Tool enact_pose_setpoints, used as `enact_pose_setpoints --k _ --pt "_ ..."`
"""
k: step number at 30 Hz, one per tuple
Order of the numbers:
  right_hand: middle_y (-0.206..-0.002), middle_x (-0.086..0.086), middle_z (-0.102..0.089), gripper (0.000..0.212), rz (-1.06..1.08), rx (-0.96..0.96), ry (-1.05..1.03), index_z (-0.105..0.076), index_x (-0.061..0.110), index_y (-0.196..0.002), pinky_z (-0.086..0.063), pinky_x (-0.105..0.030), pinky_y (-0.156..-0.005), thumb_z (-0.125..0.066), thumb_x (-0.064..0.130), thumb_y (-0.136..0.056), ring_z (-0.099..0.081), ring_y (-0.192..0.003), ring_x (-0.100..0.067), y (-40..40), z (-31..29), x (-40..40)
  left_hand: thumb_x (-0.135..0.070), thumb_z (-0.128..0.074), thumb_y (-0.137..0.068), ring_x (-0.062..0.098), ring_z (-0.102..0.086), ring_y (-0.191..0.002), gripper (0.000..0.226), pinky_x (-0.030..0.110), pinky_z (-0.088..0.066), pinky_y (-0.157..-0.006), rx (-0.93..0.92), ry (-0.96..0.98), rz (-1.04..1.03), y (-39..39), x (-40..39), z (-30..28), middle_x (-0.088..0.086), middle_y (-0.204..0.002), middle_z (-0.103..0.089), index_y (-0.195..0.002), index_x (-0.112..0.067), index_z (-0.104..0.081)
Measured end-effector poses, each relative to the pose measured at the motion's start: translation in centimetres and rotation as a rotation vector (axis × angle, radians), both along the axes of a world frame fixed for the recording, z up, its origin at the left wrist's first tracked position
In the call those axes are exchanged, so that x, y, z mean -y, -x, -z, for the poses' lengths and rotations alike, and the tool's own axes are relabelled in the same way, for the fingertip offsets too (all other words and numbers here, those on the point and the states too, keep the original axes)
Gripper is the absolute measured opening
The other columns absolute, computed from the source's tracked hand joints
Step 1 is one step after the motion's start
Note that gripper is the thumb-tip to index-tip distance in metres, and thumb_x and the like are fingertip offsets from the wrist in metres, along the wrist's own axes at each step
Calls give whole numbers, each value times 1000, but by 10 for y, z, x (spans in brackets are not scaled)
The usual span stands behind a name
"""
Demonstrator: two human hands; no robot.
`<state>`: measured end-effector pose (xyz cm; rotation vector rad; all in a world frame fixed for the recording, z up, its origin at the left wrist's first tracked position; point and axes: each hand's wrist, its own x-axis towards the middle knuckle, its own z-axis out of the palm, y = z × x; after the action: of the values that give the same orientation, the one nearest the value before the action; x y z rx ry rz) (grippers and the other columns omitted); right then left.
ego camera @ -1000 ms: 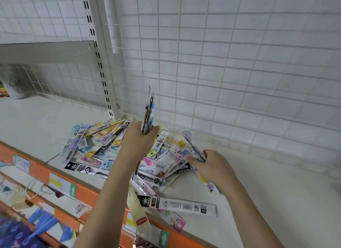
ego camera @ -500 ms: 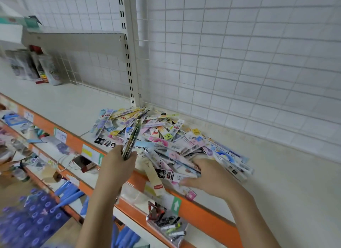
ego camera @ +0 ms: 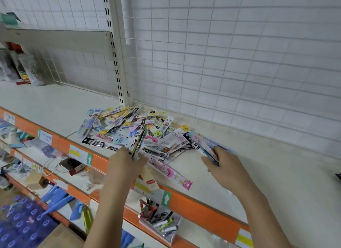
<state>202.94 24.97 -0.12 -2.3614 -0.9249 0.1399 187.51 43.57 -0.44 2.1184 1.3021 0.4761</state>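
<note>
- Pen packets [ego camera: 118, 129]: a loose, colourful heap on the cream shelf [ego camera: 267, 183] at centre frame. Its back edge lies against the foot of the slotted upright [ego camera: 115, 63] and the wire grid panel [ego camera: 239, 53].
- Left hand [ego camera: 127, 166], lower centre: fingers curled round a thin bundle [ego camera: 138, 140] of packets held on edge, slanting up and away over the front of the heap. A second ago this bundle stood raised well above the heap; it has since come down near the shelf's front edge.
- Right hand [ego camera: 224, 167], right of centre: fingers and thumb closed on a handful [ego camera: 201, 146] of packets at the heap's right end, blurred by motion. Half a second ago this hand lay flat on that part of the heap; the packets now sit in its grip.
- Reading: the gathering appears to continue, with the fresh handful probably meant to join the bundle. Most of the heap is not yet taken up.
- Pink packet [ego camera: 171, 174]: overhangs the orange shelf lip [ego camera: 203, 209] just beside the left hand, and could slip off.
- Lower centre, under the lip: a clear box of pens [ego camera: 160, 223].
</note>
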Motion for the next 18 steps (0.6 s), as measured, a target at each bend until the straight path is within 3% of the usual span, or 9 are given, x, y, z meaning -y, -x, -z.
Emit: enact_pose_setpoints --k 3,5,10,14,16,18 --pt "-88 -2 -68 22 18 35 -5 -55 16 -95 -50 -35 -76 -51 38 -92 -63 -88 -24 2 3 2 -37 -70 -78 17 -44 -57 40 27 -30 -45 -44 45 -4 -2 -1 1 5 -65 -50 -74 -7 -44" --pt "-89 -2 -66 25 19 43 15 -54 15 -96 -49 -34 -75 -49 40 -92 -61 -89 -25 2 3 1 -26 -70 -79 18 -42 -53 35 26 -30 -44 -11 82 -8 -1 -2 -1 6 -61 -47 -67 -7 -43" --pt "-79 2 -63 32 32 35 15 -56 18 -86 -48 -33 -73 -50 50 -88 -61 -84 -23 3 -1 -7 -16 -72 -78 21 -37 -47 39 26 -30 -50 203 228 -68 10 -4 -15 9 -52 -40 -57 -9 -41" --pt "-61 5 -47 38 -31 60 62 -38 21 -62 -36 -27 -55 -47 41 -94 -53 -67 -20 10 -2 -21 -17 -75 -77 21 -39 -44 28 25 -34 -50 368 313 -95 22 -6 -23 8 -50 -43 -64 -2 -56" --pt "-57 6 -43 39 -89 75 85 -36 23 -61 -29 -22 -49 -48 39 -94 -45 -57 -12 15 -2 -30 -17 -74 -78 21 -39 -43 26 24 -34 -47 417 324 -98 26 -6 -27 7 -49 -44 -62 -6 -58" --pt "-60 7 -46 29 -168 63 98 -45 23 -70 -32 -23 -49 -49 40 -94 -47 -56 -11 20 0 -41 -18 -73 -79 21 -39 -42 25 25 -35 -48 463 321 -110 30 -7 -31 5 -44 -44 -62 -8 -59"
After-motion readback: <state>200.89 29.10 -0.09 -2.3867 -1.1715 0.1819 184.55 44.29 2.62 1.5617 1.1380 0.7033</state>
